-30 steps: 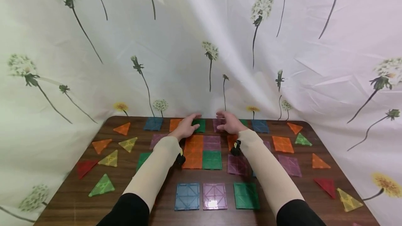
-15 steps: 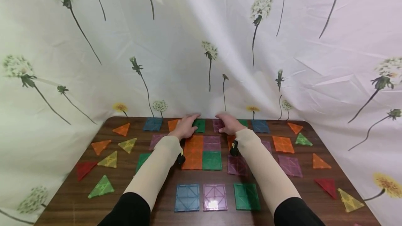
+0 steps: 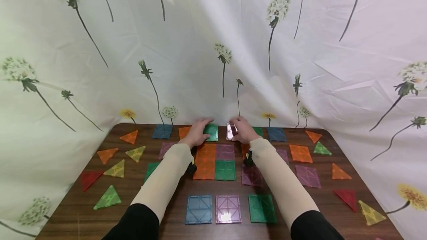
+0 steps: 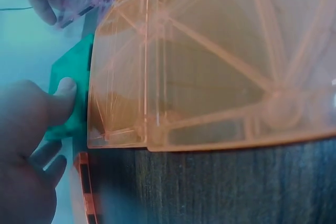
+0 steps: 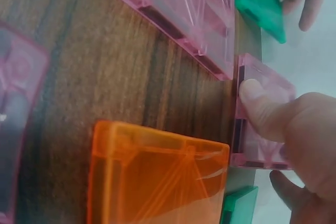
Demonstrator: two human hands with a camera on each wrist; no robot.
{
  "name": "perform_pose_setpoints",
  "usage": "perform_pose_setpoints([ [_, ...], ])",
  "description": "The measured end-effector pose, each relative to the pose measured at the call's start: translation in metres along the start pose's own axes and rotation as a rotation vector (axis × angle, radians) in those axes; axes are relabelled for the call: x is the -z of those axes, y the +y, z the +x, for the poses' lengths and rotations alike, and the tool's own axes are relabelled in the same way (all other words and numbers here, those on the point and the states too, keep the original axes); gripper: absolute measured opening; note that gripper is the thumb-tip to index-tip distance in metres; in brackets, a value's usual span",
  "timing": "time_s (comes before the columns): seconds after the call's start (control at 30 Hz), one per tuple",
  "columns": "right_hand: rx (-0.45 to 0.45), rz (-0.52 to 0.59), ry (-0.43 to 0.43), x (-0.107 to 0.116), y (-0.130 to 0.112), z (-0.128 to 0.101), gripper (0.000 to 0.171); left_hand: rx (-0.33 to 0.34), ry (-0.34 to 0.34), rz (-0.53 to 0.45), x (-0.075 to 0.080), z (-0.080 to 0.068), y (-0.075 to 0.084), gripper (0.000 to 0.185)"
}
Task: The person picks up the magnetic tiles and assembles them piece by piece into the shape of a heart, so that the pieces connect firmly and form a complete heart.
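From the head view, my left hand [image 3: 197,133] grips a green square tile [image 3: 211,132] and my right hand [image 3: 242,130] grips a pink square tile [image 3: 231,131], both tilted up at the table's [image 3: 83,217] far edge, just beyond a block of four joined squares [image 3: 216,161]. Three squares [image 3: 230,208] lie nearest me.

In the left wrist view, my thumb [image 4: 62,98] presses the green tile beside two orange squares [image 4: 210,66].

In the right wrist view, my thumb [image 5: 257,106] pinches the pink tile beside another pink square [image 5: 191,11].
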State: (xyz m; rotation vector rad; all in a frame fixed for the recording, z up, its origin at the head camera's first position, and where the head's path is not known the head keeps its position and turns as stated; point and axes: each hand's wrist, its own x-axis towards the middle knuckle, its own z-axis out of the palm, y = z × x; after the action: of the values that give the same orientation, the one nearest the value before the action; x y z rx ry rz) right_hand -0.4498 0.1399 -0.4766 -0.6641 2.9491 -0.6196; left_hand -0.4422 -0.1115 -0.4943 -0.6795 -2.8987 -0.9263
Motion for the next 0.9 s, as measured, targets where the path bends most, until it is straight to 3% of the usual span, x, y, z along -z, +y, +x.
perform_pose_setpoints([
  [0.3, 0.027, 0.11, 0.148, -0.002, 0.003, -0.001, 0.041, -0.025, 0.074, -0.125, 0.005, -0.001, 0.002, 0.058],
  [0.47, 0.051, 0.206, 0.241, -0.002, 0.01, -0.004, 0.023, 0.008, 0.114, -0.229, 0.01, -0.004, 0.003, 0.053],
  [0.67, -0.009, 0.317, 0.227, 0.003, 0.01, -0.01, 0.017, 0.074, 0.123, -0.353, 0.018, -0.011, 0.004, 0.051],
  [0.9, -0.066, 0.361, 0.207, 0.015, 0.004, -0.019, 0.016, 0.04, 0.15, -0.376, 0.025, -0.019, 0.008, 0.046],
])
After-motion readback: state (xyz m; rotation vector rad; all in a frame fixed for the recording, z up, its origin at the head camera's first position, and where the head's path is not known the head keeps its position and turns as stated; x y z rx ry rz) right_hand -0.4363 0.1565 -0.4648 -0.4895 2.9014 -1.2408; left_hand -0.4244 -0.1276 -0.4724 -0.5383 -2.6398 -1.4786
